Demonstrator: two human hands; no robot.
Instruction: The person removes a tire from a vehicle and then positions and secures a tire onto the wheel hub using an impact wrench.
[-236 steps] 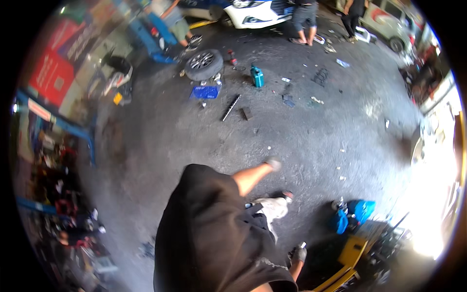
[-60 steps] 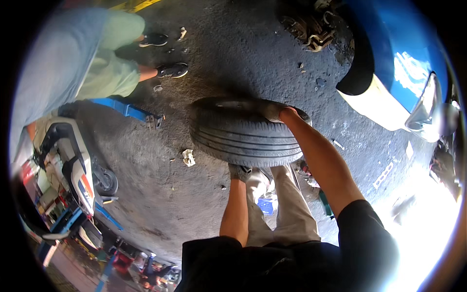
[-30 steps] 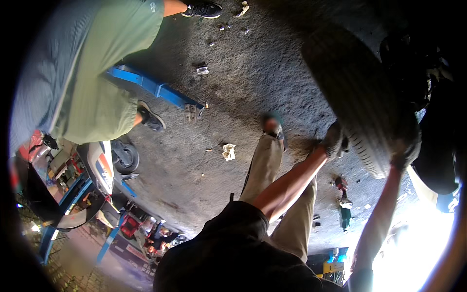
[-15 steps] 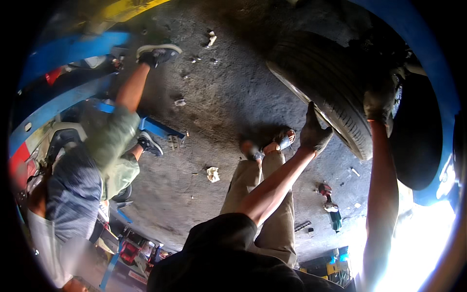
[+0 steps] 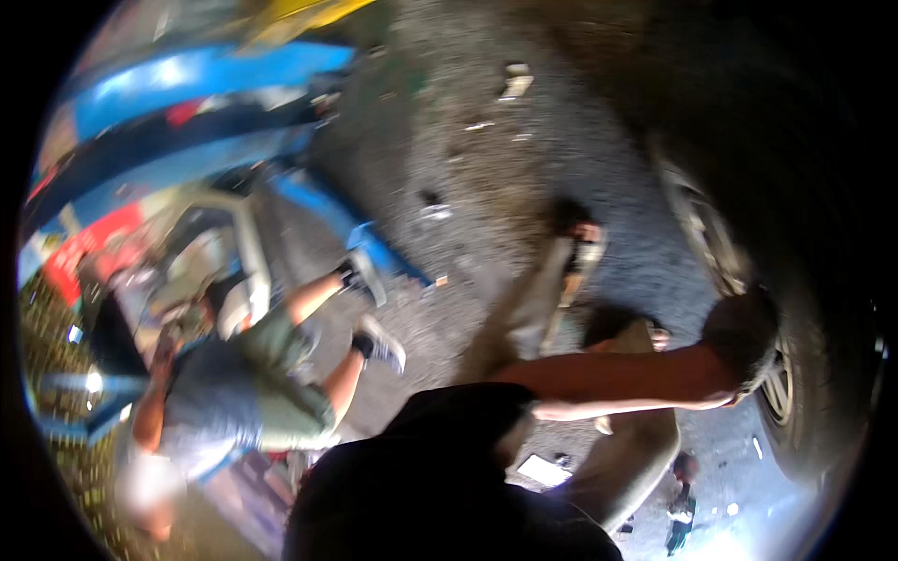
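A car wheel [image 5: 809, 425] with a black tyre and a light spoked rim fills the right side, its upper part lost in shadow. My left hand [image 5: 744, 341], in a dark glove, is against the wheel's face by the rim spokes. Its fingers are smeared by motion and dark, so their grip does not show. My left forearm stretches across my knees toward the wheel. My right hand and arm are out of sight.
A co-worker [image 5: 271, 374] in a grey top and green shorts is low at the left, near blue metal beams [image 5: 196, 84]. A red, black and green tool [image 5: 682, 505] lies on the floor below the wheel. Scraps [image 5: 516, 82] litter the dark floor.
The view has swung, and the wheel sits farther right with its spoked face showing more. My left hand has moved from the tyre's near edge onto the wheel face. My right hand has left view.
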